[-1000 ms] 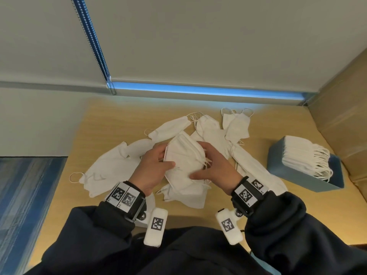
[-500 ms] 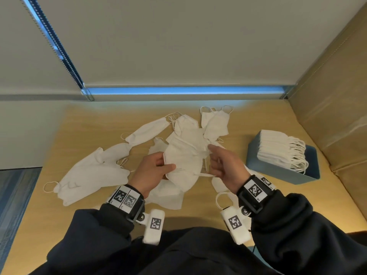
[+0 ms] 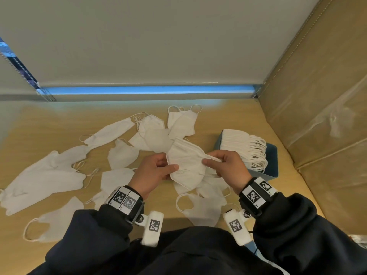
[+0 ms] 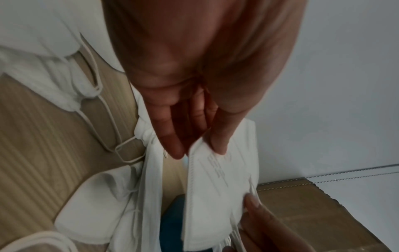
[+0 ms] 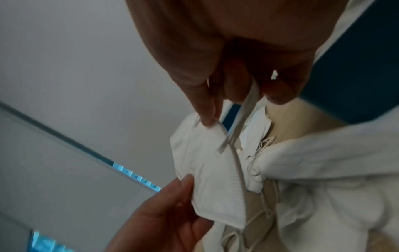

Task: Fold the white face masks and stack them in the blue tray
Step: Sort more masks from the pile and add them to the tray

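Both hands hold one white face mask [image 3: 185,161] above the table [image 3: 49,128]. My left hand [image 3: 156,172] pinches its left edge between thumb and fingers; the left wrist view shows the same mask [image 4: 218,179] in that pinch. My right hand [image 3: 224,167] pinches its right end and ear loops, seen in the right wrist view as the mask [image 5: 207,163] under the thumb. The blue tray [image 3: 270,161] stands just right of my right hand with a stack of folded masks [image 3: 238,143] in it. Several loose masks [image 3: 45,175] lie spread on the table.
A tan padded wall [image 3: 321,108] closes the right side, close to the tray. A pale wall with a blue-lit strip [image 3: 147,89] runs along the table's back edge. More loose masks [image 3: 202,207] lie near the front edge under my hands.
The mask has been lifted off the pile and carried right, toward the tray. My right hand has shifted from lying on it to pinching its right end. The head view has swung left.
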A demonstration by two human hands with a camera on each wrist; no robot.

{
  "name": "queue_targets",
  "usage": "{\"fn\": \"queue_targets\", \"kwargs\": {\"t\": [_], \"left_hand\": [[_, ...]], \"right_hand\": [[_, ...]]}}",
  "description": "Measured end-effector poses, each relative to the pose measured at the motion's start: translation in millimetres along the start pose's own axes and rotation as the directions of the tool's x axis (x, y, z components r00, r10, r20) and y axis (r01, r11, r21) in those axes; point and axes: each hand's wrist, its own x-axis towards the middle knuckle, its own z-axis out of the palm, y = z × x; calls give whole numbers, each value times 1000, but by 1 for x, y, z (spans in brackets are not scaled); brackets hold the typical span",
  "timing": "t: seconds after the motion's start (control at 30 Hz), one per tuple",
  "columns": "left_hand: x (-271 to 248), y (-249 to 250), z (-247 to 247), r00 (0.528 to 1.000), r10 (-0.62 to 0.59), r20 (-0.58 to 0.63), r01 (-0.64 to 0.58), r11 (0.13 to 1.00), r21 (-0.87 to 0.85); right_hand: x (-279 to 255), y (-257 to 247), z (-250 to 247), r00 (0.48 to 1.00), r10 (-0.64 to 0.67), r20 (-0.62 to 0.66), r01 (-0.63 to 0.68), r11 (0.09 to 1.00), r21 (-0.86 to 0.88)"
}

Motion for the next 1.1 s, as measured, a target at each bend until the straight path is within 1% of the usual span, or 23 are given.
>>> {"fn": "queue_targets", "kwargs": {"t": [0.1, 0.17, 0.2, 0.23, 0.27, 0.33, 0.37, 0.4, 0.47, 0.53, 0.57, 0.63, 0.67, 0.7, 0.73, 0.8, 0.87, 0.93, 1.0, 1.07, 1.1], "left_hand": [[0, 3, 18, 998, 34, 47, -37, 997, 65], [0, 9, 27, 992, 111, 63, -121, 976, 181], [-1, 12, 30, 984, 166, 65, -177, 951, 255], [-2, 15, 32, 971, 230, 73, -241, 903, 355], [-2, 19, 34, 949, 299, 98, -309, 824, 475], [-3, 25, 39, 887, 414, 205, -433, 590, 682], [-2, 27, 42, 858, 437, 269, -476, 485, 734], [0, 28, 46, 839, 437, 325, -507, 408, 759], [6, 28, 55, 816, 424, 393, -542, 323, 776], [14, 35, 66, 780, 457, 428, -573, 248, 781], [19, 41, 71, 753, 496, 434, -593, 225, 773], [29, 56, 86, 697, 575, 428, -629, 206, 749], [36, 63, 94, 677, 598, 429, -643, 197, 740], [43, 67, 102, 669, 602, 436, -651, 193, 734], [51, 70, 111, 678, 584, 446, -653, 201, 730], [67, 67, 126, 715, 509, 479, -646, 221, 730], [80, 55, 136, 746, 412, 523, -633, 194, 750], [88, 45, 142, 744, 359, 563, -643, 155, 750], [95, 44, 145, 737, 363, 570, -650, 147, 746], [100, 47, 144, 730, 421, 538, -642, 151, 752], [102, 50, 144, 716, 466, 519, -645, 159, 747]], "right_hand": [[-4, 5, -21, 995, -102, -1, 102, 988, -115], [-7, 7, -34, 986, -164, 21, 165, 961, -223], [-10, 8, -40, 981, -190, 35, 192, 942, -277], [-12, 9, -46, 975, -215, 53, 220, 920, -323], [-16, 9, -50, 968, -240, 71, 250, 901, -355], [-23, 9, -59, 959, -270, 93, 284, 882, -377], [-25, 11, -64, 957, -275, 95, 290, 880, -377], [-28, 13, -68, 956, -277, 99, 293, 878, -378], [-31, 16, -78, 953, -286, 101, 303, 874, -380], [-33, 14, -91, 948, -312, 70, 313, 864, -394], [-34, 12, -99, 942, -334, 37, 321, 859, -399], [-32, 5, -114, 923, -382, -51, 333, 858, -391], [-30, 2, -123, 912, -399, -92, 336, 858, -388], [-26, 1, -131, 906, -406, -122, 333, 859, -389], [-22, 3, -139, 908, -394, -141, 314, 864, -393], [-13, 15, -151, 939, -309, -151, 232, 893, -385], [-7, 35, -156, 968, -213, -136, 147, 913, -381], [-5, 53, -155, 975, -171, -141, 101, 911, -401], [-1, 58, -155, 968, -181, -177, 103, 919, -380], [3, 54, -156, 955, -211, -208, 123, 921, -371], [6, 50, -157, 946, -227, -230, 131, 920, -369]]}}
